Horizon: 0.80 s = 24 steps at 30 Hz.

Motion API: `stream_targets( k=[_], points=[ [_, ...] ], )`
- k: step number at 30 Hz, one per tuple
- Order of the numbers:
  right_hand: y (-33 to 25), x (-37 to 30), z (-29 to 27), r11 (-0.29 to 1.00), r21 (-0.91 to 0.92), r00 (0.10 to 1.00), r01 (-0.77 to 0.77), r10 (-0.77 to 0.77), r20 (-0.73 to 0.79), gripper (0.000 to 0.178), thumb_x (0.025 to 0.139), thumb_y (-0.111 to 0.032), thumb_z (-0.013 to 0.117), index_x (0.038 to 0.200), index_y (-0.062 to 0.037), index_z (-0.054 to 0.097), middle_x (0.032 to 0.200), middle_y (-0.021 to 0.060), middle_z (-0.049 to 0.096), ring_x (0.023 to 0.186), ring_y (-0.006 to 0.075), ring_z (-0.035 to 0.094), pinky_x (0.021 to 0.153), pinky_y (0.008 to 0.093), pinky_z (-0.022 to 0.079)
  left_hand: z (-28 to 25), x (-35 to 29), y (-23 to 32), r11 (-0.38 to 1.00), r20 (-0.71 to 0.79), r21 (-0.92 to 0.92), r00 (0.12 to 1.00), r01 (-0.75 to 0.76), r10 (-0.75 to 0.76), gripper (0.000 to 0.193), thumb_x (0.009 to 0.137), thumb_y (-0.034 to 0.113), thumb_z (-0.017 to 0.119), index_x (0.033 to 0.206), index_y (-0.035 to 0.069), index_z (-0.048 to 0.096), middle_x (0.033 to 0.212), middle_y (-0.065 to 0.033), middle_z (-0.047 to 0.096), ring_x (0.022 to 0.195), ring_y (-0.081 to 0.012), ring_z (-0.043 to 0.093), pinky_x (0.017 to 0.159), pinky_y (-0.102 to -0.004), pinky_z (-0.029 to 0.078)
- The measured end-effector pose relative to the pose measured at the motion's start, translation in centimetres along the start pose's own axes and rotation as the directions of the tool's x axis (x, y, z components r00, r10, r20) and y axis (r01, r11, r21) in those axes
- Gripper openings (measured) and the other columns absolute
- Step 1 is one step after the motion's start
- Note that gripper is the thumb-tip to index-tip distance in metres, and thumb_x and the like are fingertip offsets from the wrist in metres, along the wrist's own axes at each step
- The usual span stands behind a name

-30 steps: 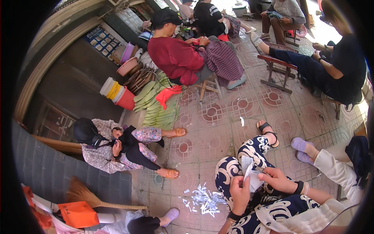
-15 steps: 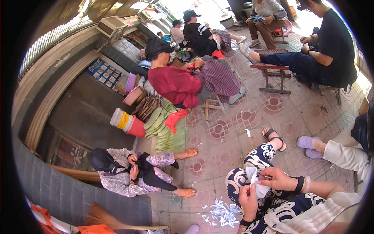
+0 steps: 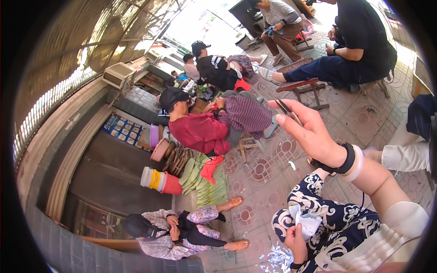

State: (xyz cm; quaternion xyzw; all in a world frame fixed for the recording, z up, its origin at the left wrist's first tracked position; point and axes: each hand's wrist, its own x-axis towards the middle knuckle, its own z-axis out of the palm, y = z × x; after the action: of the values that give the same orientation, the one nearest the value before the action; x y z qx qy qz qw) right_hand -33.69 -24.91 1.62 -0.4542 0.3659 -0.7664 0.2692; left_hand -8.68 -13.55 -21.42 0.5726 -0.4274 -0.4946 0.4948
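Note:
My right hand [image 3: 314, 132] is raised out in front with its thumb and fingers closed around a small dark tool with two slim prongs [image 3: 289, 112], like tweezers or thread snips; which one I cannot tell. Low over my patterned lap [image 3: 348, 216], my left hand [image 3: 297, 243] pinches a white, thin, crumpled piece [image 3: 309, 224], cloth or paper. The two hands are well apart. On the ground beside my left hand lies a heap of small white scraps [image 3: 280, 257], cut off by the lower edge of the view.
A seated person [image 3: 168, 232] in a floral top is to the left. Another in dark red [image 3: 200, 125] sits ahead, beside green sheets [image 3: 207, 182] and stacked buckets [image 3: 161, 180]. Wooden stools [image 3: 306, 86] and more seated people are farther off. A white scrap [image 3: 292, 165] lies on the tiles.
My right hand has left the white piece and risen forward, and the dark tool now shows in it. My left hand still holds the white piece. The view has tilted upward.

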Motion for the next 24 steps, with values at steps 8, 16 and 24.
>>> stream_targets(
  k=[8, 16, 24],
  points=[
    [6.1, -7.8, -0.4, 0.972, -0.229, 0.92, -0.054, 0.137, 0.367, 0.019, 0.09, -0.016, 0.065, 0.097, 0.0013, 0.063, 0.082, 0.0096, 0.067, 0.076, 0.0146, 0.063, 0.068, 0.0296, 0.048, 0.1, 0.0, 0.1, 0.976, 0.001, 0.202, 0.996, -0.086, 0.088, 0.013, 0.089, 0.007, 0.067, 0.096, 0.0, 0.059, 0.092, -0.0035, 0.059, 0.073, -0.0077, 0.055, 0.07, -0.0215, 0.046],
    [11.3, -19.1, -4.3, 0.802, -0.489, 0.779, -0.343, 0.533, 0.33, 0.027, 0.082, -0.024, 0.071, 0.093, -0.0005, 0.064, 0.082, 0.0128, 0.064, 0.071, 0.0253, 0.061, 0.06, 0.0345, 0.046, 1.0, 2.4, 3.2, 0.844, 0.108, 0.425, 0.944, -0.327, 0.311, 0.015, 0.087, 0.006, 0.066, 0.099, -0.001, 0.063, 0.099, -0.0048, 0.055, 0.079, -0.0113, 0.055, 0.067, -0.0241, 0.045],
    [13.0, -20.3, -4.3, 0.806, -0.506, 0.761, -0.306, 0.527, 0.38, 0.025, 0.084, -0.019, 0.072, 0.099, -0.0012, 0.063, 0.084, 0.0056, 0.061, 0.068, 0.012, 0.052, 0.054, 0.0259, 0.04, 2.0, 2.2, 2.5, 0.848, 0.185, 0.418, 0.945, -0.325, 0.271, 0.013, 0.087, 0.007, 0.066, 0.097, 0.0, 0.063, 0.096, -0.0043, 0.056, 0.076, -0.0111, 0.055, 0.065, -0.0241, 0.045]
  ],
)
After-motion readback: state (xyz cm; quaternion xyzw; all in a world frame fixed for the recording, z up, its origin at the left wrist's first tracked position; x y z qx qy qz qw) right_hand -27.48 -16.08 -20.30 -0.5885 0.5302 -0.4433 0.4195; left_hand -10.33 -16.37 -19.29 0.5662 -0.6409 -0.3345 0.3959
